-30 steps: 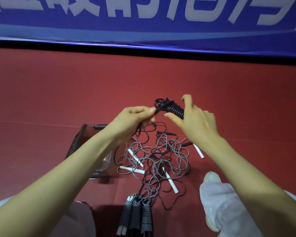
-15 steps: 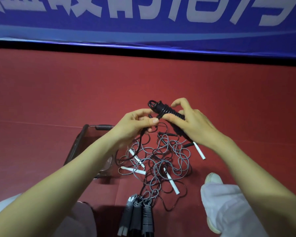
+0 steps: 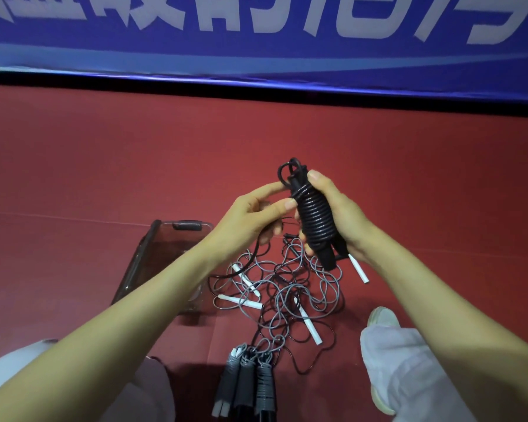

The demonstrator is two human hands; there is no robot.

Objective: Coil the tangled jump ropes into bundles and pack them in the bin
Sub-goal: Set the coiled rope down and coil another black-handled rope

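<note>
A dark red floor [image 3: 104, 166] runs back to a blue banner [image 3: 256, 59] with large white lettering, a black strip [image 3: 256, 89] along its base.

At 12 o'clock a blue banner [image 3: 73, 60] runs along the wall; it carries large white characters [image 3: 494, 25]; the upper edge of the view cuts them, so only their lower strokes show; no word or number on it can be read.

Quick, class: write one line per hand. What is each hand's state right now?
Left hand: closed, pinching the loose black cord.
Right hand: closed around the coiled black rope bundle.
</note>
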